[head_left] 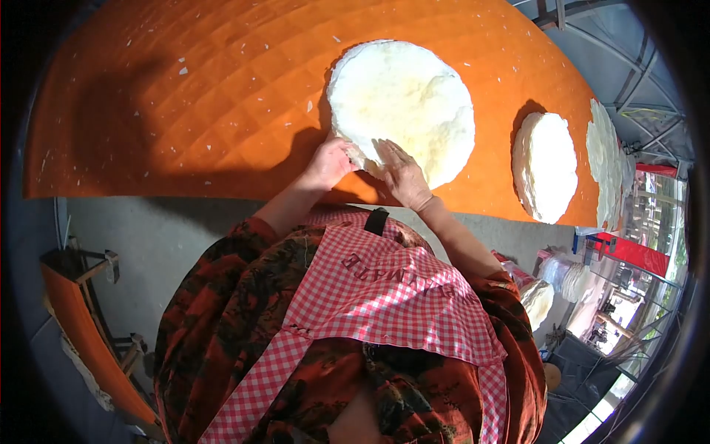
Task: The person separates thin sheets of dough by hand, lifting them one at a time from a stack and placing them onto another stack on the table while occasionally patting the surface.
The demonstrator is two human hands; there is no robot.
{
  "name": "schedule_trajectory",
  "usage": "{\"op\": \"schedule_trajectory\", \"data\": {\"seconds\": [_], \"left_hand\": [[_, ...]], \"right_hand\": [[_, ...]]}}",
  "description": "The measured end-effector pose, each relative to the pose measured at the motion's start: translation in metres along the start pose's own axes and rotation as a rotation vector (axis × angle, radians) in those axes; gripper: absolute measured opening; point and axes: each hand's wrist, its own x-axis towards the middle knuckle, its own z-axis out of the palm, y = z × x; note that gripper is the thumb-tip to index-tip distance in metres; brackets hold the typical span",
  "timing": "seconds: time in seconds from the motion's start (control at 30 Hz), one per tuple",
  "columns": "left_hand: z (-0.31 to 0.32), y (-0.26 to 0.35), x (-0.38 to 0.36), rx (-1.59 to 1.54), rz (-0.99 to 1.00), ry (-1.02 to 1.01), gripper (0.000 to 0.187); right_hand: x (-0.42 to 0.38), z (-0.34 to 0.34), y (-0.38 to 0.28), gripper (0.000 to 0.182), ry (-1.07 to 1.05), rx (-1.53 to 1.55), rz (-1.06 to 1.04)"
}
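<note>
A large round stack of thin white sheets (403,103) with a yellowish top and ragged rim lies on the orange table covering (244,118). At its near left rim, my left hand (330,163) pinches the edge of the sheets between thumb and fingers. My right hand (404,176) rests on the near rim just beside it, fingers stretched out over the top surface. Part of the rim between the two hands is hidden by the fingers.
A second white stack (547,168) sits to the right, with a flatter pale stack (603,166) beyond it at the table's end. Small white flakes are scattered over the orange covering. An orange-topped bench (100,333) stands at lower left on the grey floor (177,229).
</note>
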Motion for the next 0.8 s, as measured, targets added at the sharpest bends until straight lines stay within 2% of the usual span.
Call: {"op": "schedule_trajectory", "data": {"seconds": [0.03, 0.1, 0.23, 0.33, 0.37, 0.43, 0.47, 0.5, 0.57, 0.67, 0.73, 0.77, 0.8], "left_hand": [[-0.001, 0.002, -0.001, -0.092, -0.032, -0.044, 0.051], [0.0, 0.001, -0.005, -0.007, 0.009, -0.018, 0.052], [0.007, -0.006, -0.001, 0.275, 0.107, 0.063, 0.052], [0.011, -0.012, 0.004, 0.397, 0.073, 0.272, 0.059], [0.005, -0.016, 0.008, 0.47, 0.082, 0.302, 0.054], [-0.001, -0.022, 0.014, 0.472, 0.121, 0.339, 0.053], [-0.003, -0.023, 0.015, 0.493, 0.126, 0.35, 0.053], [0.007, -0.019, 0.01, 0.56, 0.073, 0.404, 0.053], [0.008, -0.017, 0.01, 0.566, 0.091, 0.38, 0.053], [0.027, -0.014, 0.003, 0.499, 0.084, 0.36, 0.052], [0.02, -0.014, 0.006, 0.488, 0.087, 0.343, 0.05], [0.014, -0.016, 0.008, 0.483, 0.097, 0.328, 0.05], [0.015, -0.017, 0.007, 0.472, 0.105, 0.325, 0.05]], "right_hand": [[0.001, -0.002, -0.002, 0.054, 0.021, 0.017, 0.022], [0.004, -0.005, -0.008, 0.05, 0.066, 0.051, 0.067], [0.013, 0.006, -0.032, 0.049, 0.148, -0.26, 0.13], [0.037, -0.024, -0.032, 0.042, -0.222, 0.031, 0.478], [0.05, -0.022, 0.014, 0.037, -0.456, -0.22, 0.573], [0.067, -0.088, 0.062, 0.017, 0.114, -0.243, 0.429], [0.083, -0.126, 0.088, 0.016, 0.129, -0.19, 0.548], [0.094, -0.177, 0.064, 0.017, 0.189, -0.251, 0.338], [0.098, -0.232, 0.011, 0.024, 0.286, -0.181, 0.25], [0.084, -0.221, -0.013, 0.024, 0.248, -0.449, 0.159], [0.064, -0.151, -0.002, 0.025, 0.399, -0.381, 0.219], [0.058, -0.118, -0.015, 0.028, 0.487, -0.137, 0.147], [0.044, -0.081, -0.006, 0.03, 0.389, -0.251, 0.038]]}}
